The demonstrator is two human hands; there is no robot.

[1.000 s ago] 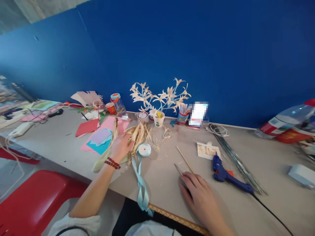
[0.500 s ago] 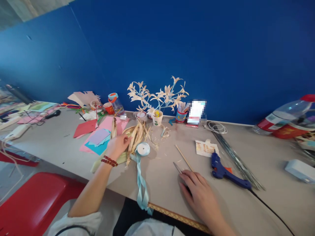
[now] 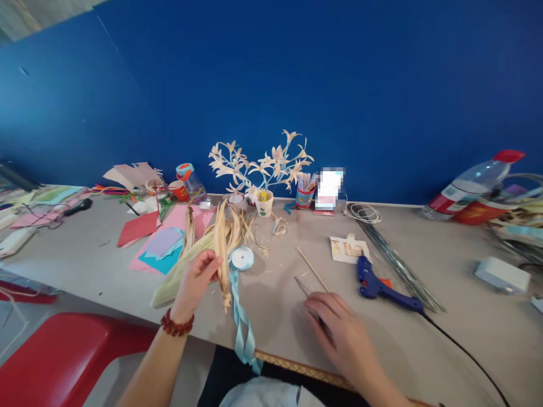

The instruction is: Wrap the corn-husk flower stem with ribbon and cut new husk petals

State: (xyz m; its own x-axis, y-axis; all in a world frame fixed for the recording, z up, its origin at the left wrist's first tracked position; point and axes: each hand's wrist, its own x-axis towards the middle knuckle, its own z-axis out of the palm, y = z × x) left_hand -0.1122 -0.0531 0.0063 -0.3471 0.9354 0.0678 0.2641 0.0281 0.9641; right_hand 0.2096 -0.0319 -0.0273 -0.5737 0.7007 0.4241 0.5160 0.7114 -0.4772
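My left hand point(image 3: 202, 272) pinches a long dried corn husk point(image 3: 222, 249), pale tan with a knotted lower end, raised over the table. Behind it lie more dried husks point(image 3: 236, 232) and a greenish husk piece point(image 3: 173, 282). Just right of the held husk is a spool of light blue ribbon point(image 3: 242, 258), its tail hanging over the table edge. On the tabletop rests my right hand point(image 3: 337, 322), fingers curled over scissors point(image 3: 301, 284); only their pointed metal tip shows, the handles mostly hidden. A thin wooden stick point(image 3: 313, 268) lies just beyond that hand.
Husk flowers stand in a white cup point(image 3: 263, 204) at the back. A blue glue gun point(image 3: 375, 285) and a bundle of wires point(image 3: 399, 263) lie to the right, near a plastic bottle point(image 3: 466, 189). Coloured paper point(image 3: 138, 228) is at left; a red chair point(image 3: 72, 356) stands below.
My left hand has drawn a husk out of the pile and lifted it toward me. The right hand stays in place on the scissors. The view has turned slightly right.
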